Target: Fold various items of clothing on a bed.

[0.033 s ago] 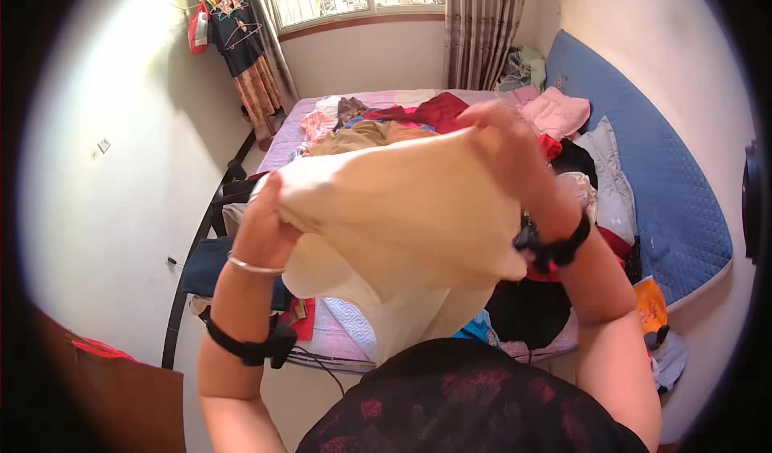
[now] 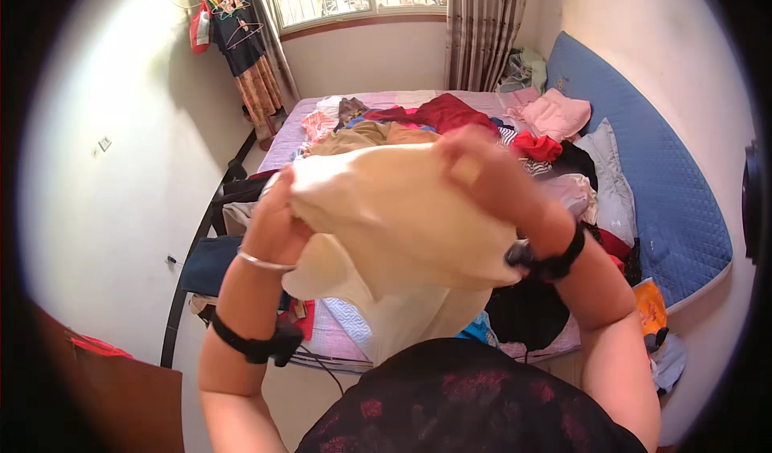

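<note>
A cream-coloured garment [image 2: 394, 212] is stretched between my two hands, held up in front of my chest and above the near part of the bed. My left hand [image 2: 277, 224] grips its left edge, fingers closed on the fabric. At the upper right edge, my right hand [image 2: 498, 176] is blurred by motion, its fingers bent round the cloth. Folds of the garment hang down toward my dark patterned top, and a rounded flap droops beside my left wrist. The exact cut of the garment does not show.
Heaped clothes cover the bed [image 2: 281, 151], among them a dark red garment [image 2: 454, 114], a pink one [image 2: 555, 114] and a black one [image 2: 527, 312]. A blue padded headboard [image 2: 643, 180] lines the right side. Folded dark blue cloth [image 2: 211, 265] lies at the left.
My right hand has moved left and slightly down, toward my left hand, which has shifted a little right. The garment's top edge is less taut. More clothes show behind it.
</note>
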Demonstrator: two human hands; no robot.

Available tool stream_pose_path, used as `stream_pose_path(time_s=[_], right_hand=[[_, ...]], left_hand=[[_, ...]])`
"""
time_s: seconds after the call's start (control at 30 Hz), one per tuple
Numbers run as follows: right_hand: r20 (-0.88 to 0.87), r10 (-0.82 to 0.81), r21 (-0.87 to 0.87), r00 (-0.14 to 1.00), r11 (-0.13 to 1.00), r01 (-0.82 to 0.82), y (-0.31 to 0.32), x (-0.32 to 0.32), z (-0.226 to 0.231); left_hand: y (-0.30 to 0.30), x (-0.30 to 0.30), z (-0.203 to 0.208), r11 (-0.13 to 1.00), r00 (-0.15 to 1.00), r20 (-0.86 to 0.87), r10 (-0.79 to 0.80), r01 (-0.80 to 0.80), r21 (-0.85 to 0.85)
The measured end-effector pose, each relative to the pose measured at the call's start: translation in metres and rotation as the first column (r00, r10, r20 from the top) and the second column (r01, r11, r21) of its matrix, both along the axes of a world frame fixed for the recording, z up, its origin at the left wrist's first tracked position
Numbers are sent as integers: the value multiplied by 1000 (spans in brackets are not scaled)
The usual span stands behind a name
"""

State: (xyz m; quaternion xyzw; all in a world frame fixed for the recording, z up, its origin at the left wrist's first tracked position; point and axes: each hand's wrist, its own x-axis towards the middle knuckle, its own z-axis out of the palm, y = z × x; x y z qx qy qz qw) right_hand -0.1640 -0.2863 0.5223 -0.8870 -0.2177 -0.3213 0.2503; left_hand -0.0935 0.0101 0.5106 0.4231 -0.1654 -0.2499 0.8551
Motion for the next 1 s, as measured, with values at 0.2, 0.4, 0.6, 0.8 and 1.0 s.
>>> stream_pose_path(time_s=[0.2, 0.4, 0.6, 0.8, 1.0], right_hand=[[-252, 115, 333, 961, 943, -26, 67, -6, -28], [-181, -54, 241, 982, 966, 98, -19, -3, 10], [216, -309, -197, 926, 915, 352, -69, -43, 76], [355, -416, -485, 837, 684, 545, -99, -54, 96], [314, -525, -283, 791, 743, 606, -125, -76, 133]], left_hand=[[-81, -22, 7, 996, 999, -51, 19, -23, -81], [-62, 7, 12, 916, 925, 44, 377, -365, -168], [-15, 54, 22, 788, 832, -26, 554, -535, -304], [-2, 53, 78, 727, 692, 262, 672, -551, -410], [20, 21, 158, 578, 392, 433, 812, -645, -499]])
